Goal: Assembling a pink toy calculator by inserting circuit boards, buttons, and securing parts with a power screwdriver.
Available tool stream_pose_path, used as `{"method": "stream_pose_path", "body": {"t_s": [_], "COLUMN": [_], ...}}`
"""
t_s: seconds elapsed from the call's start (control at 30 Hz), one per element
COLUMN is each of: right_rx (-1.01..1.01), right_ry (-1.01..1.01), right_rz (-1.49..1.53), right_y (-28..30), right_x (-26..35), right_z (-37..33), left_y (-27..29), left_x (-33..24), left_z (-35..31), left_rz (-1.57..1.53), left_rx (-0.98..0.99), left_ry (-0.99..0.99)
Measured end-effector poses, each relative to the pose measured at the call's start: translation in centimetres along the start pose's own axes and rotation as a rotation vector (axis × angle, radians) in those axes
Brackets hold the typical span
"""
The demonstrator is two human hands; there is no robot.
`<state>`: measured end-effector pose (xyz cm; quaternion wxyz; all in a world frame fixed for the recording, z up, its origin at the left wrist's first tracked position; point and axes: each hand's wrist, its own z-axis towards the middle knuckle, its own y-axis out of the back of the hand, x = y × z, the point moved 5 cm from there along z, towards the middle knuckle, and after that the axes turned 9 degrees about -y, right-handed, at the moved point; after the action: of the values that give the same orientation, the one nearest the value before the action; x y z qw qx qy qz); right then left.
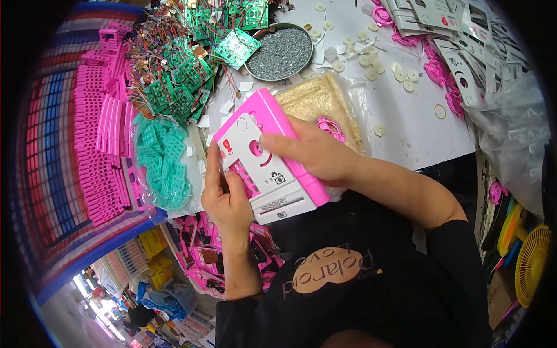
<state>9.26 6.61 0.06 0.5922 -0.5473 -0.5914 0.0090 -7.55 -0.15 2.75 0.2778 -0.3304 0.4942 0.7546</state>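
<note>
Both hands hold a pink and white plastic toy housing (270,168) tilted above the near edge of the table. Its white front panel has a round hole, a rectangular opening with pink plastic showing through, and a long slot near the lower end. My left hand (225,194) grips the panel's left edge, fingers bent beside the rectangular opening. Across the pink right side lies my right hand (319,148), its slightly blurred thumb on the white panel near the round hole. The right fingers are mostly hidden behind the housing.
Green circuit boards with wires (180,75), a round dish of small screws (281,52) and turquoise keypads (165,162) surround the work spot. Pink plastic parts (104,133) line the left. White panels (464,58) pile at far right; a yellow fan (532,261) stands below.
</note>
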Motion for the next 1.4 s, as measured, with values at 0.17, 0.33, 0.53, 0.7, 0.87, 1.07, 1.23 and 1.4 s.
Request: {"method": "stream_pose_path", "body": {"t_s": [0.17,0.33,0.53,0.7,0.87,1.07,1.23,1.4], "right_rx": [0.12,0.081,0.106,0.091,0.113,0.056,0.007,-0.088], "right_ry": [-0.015,0.101,0.098,-0.025,-0.052,-0.2,-0.145,-0.1], "right_rz": [-0.099,-0.165,-0.07,-0.18,-0.233,-0.355,-0.37,-0.352], "right_y": [-0.2,-0.3,-0.2,0.1,-0.1,1.9,1.9,1.7], "right_x": [0.5,0.4,0.0,0.4,1.3,0.9,0.1,0.2], "right_z": [-0.7,-0.9,-0.6,-0.3,-3.2,-5.4,-5.9,-6.6], "left_y": [0.1,0.9,1.2,0.8,0.5,0.3,2.0,1.2], "left_x": [0.3,0.1,0.1,2.4,0.9,0.3,2.0,0.8], "left_z": [-0.2,-0.6,-0.4,-1.0,-0.1,-0.1,1.6,3.5], "left_rz": [-0.023,0.014,0.093,-0.489,-0.596,-0.597,-0.621,-0.207], "left_rx": [-0.009,0.142,0.112,-0.006,-0.09,-0.177,-0.16,-0.177], "left_ry": [-0.084,0.02,-0.101,0.315,0.277,0.13,0.241,-0.07]}}
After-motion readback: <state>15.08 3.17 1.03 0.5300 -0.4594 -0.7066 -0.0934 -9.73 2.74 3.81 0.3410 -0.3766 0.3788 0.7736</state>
